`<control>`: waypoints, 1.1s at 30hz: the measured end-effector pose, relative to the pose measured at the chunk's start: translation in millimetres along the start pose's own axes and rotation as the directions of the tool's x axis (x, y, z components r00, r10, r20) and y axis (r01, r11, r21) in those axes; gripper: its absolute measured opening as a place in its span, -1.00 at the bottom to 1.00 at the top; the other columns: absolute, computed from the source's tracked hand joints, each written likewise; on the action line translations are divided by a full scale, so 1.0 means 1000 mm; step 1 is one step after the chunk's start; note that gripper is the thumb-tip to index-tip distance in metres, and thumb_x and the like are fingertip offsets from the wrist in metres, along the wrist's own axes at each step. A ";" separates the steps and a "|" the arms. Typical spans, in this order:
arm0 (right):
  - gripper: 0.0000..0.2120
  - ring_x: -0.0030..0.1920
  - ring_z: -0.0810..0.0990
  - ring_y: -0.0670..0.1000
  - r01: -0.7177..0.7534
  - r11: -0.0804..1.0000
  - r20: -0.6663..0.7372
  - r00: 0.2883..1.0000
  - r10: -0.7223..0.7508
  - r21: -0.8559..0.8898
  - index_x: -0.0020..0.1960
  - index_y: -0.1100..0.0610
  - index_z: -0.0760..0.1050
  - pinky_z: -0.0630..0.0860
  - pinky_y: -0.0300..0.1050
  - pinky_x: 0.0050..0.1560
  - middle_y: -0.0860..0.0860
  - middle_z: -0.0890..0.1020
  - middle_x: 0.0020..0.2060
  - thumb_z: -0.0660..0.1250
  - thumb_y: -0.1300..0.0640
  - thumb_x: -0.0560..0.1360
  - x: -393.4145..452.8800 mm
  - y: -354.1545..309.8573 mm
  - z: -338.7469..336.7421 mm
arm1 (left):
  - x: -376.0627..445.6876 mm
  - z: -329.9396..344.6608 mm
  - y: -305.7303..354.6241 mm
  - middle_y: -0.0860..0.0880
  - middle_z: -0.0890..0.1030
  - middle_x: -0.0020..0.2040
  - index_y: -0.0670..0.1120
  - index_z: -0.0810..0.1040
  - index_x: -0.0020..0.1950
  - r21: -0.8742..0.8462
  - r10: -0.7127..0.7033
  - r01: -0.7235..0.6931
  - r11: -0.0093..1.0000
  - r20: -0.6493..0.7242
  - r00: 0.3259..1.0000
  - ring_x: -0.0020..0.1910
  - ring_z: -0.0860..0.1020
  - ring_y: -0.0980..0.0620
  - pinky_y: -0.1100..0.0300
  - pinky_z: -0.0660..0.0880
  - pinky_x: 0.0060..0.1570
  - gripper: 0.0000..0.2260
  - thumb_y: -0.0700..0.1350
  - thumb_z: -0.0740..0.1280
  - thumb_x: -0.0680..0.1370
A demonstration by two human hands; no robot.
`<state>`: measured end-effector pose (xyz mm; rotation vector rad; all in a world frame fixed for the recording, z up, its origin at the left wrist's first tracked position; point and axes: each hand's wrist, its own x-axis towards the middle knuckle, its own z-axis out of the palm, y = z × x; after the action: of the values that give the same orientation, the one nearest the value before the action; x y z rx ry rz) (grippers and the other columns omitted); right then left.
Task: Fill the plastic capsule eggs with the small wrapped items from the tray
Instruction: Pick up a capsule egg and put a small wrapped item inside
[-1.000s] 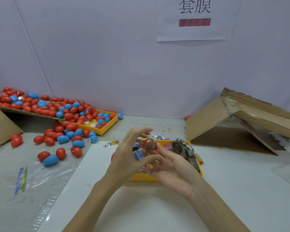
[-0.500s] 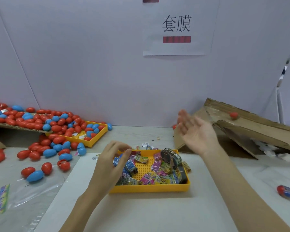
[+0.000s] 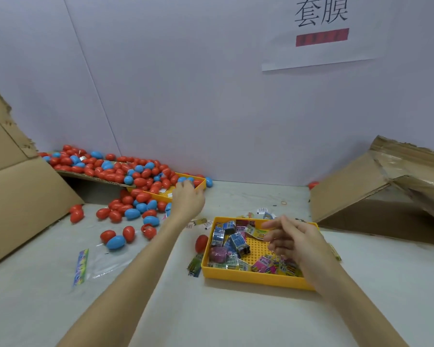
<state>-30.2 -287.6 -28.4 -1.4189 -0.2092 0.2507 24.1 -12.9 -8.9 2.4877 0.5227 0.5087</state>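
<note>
Eggs [image 3: 125,181] are red and blue. Both trays [image 3: 254,278] are yellow with dotted floors. Packets [image 3: 238,242] show blue, pink, yellow and barcode stripes. Cardboard [image 3: 23,196] is brown; the sign [image 3: 321,28] carries black characters and 1 red bar.

The left hand [image 3: 188,201] has left the yellow tray [image 3: 254,279] of wrapped items [image 3: 237,242] and now reaches out to the far tray of eggs [image 3: 201,182], fingers over the red and blue capsule eggs [image 3: 140,182] at its near edge. The right hand [image 3: 295,240], half a second ago raised toward the cardboard box [image 3: 356,191] to the right of the yellow tray, is back above that tray, fingers loosely curled, holding nothing. The view has swung left.
</note>
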 end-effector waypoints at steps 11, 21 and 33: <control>-0.59 -0.31 0.66 0.02 -0.063 0.998 0.022 0.998 0.062 0.029 -0.03 0.23 0.69 0.57 -0.21 -0.31 0.14 0.69 -0.26 0.16 0.04 0.71 0.008 0.005 -0.005 | 0.080 0.010 -0.053 -0.23 0.53 0.31 -0.24 0.47 0.32 0.237 0.001 -0.029 0.971 0.119 0.993 0.31 0.40 -0.21 -0.02 0.34 0.24 -0.69 -0.18 0.01 0.72; -0.59 -0.30 0.66 0.02 -0.101 0.994 0.011 0.995 0.101 0.031 -0.01 0.24 0.69 0.58 -0.17 -0.27 0.13 0.70 -0.26 0.15 0.05 0.72 0.005 0.003 -0.005 | 0.045 -0.008 -0.042 -0.23 0.48 0.19 -0.27 0.56 0.17 0.098 0.263 -0.248 0.964 -0.203 0.943 0.08 0.50 -0.16 0.06 0.49 0.03 -0.80 -0.15 0.33 0.65; -0.85 -0.22 0.69 -0.09 0.201 0.872 -0.001 0.974 -0.225 -0.447 0.01 0.09 0.65 0.57 -0.27 -0.27 0.00 0.73 -0.17 0.39 0.31 0.58 -0.013 0.003 0.001 | -0.124 0.005 0.025 0.06 0.68 0.09 0.02 0.36 0.18 -0.616 0.419 -0.366 0.698 -0.064 0.906 0.09 0.65 0.13 0.29 0.59 0.05 -0.71 -0.17 0.42 0.59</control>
<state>-42.7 -289.8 -30.9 -1.8390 -0.3963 -0.0247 -72.9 -91.2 -28.7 1.9470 -0.2176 0.6174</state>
